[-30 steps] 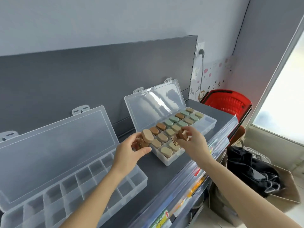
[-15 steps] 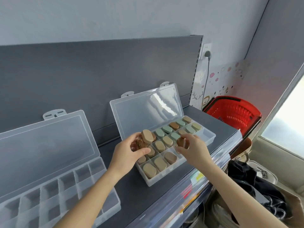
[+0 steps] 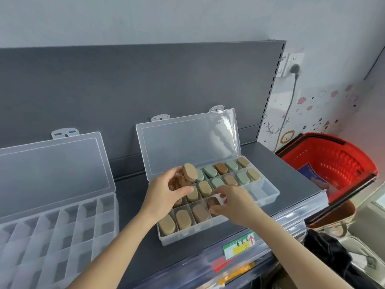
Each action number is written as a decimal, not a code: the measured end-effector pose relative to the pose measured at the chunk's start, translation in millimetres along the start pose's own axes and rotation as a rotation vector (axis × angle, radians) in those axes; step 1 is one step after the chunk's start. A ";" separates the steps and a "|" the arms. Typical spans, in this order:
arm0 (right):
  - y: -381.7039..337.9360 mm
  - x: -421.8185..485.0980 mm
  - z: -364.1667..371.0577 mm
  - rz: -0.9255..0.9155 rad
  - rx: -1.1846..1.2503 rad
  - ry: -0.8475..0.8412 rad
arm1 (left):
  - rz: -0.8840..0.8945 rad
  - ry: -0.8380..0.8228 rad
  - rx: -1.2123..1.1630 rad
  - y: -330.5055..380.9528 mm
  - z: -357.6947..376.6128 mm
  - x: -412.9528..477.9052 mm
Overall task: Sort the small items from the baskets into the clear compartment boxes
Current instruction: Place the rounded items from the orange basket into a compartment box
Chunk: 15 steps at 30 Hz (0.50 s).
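A clear compartment box (image 3: 268, 195) lies open on the dark shelf, most cells holding tan, brown and green oval pieces. My left hand (image 3: 164, 195) grips a small bunch of these pieces, a tan oval piece (image 3: 190, 172) sticking up on top, over the box's back left corner. My right hand (image 3: 233, 203) pinches a dark brown oval piece (image 3: 213, 202) and holds it low in a cell of the front row. A second clear compartment box (image 3: 52, 232) stands open at the left with bare cells.
A red shopping basket (image 3: 337, 163) sits past the shelf's right end with a blue packet inside. A dark back panel rises behind the boxes. A plug and cable hang on the wall at the right. Price tags line the shelf's front edge; bags lie below.
My right hand has come down from in front of the box and lowered the dark brown piece into a front-row cell. My left hand keeps its bunch in place. My view has shifted left.
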State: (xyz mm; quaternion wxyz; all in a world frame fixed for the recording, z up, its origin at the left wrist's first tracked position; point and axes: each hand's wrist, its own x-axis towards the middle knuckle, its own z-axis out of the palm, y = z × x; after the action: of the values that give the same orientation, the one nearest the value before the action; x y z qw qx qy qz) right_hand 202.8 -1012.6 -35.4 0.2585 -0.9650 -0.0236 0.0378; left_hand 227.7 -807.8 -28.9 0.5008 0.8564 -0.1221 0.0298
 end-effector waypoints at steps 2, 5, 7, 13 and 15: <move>1.8 1.5 -8.3 -0.034 0.076 0.067 | -0.004 0.013 0.009 2.2 7.5 -0.7; -2.9 1.6 -24.6 -0.102 0.256 0.150 | -0.015 0.027 0.010 7.9 19.5 -1.9; -7.5 -0.2 -33.0 -0.148 0.346 0.165 | -0.001 0.025 -0.004 14.2 28.4 -2.6; -10.6 -3.4 -40.4 -0.194 0.385 0.201 | 0.067 -0.025 0.019 35.1 52.2 -0.1; -6.6 -3.4 -40.8 -0.179 0.392 0.216 | 0.076 -0.035 0.029 34.7 58.5 2.9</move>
State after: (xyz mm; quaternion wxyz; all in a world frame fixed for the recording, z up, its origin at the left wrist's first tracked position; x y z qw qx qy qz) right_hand 202.6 -1027.4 3.4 0.4440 -0.8889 -0.0734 -0.0849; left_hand 218.0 -875.2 -28.0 0.4847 0.8587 -0.1628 0.0356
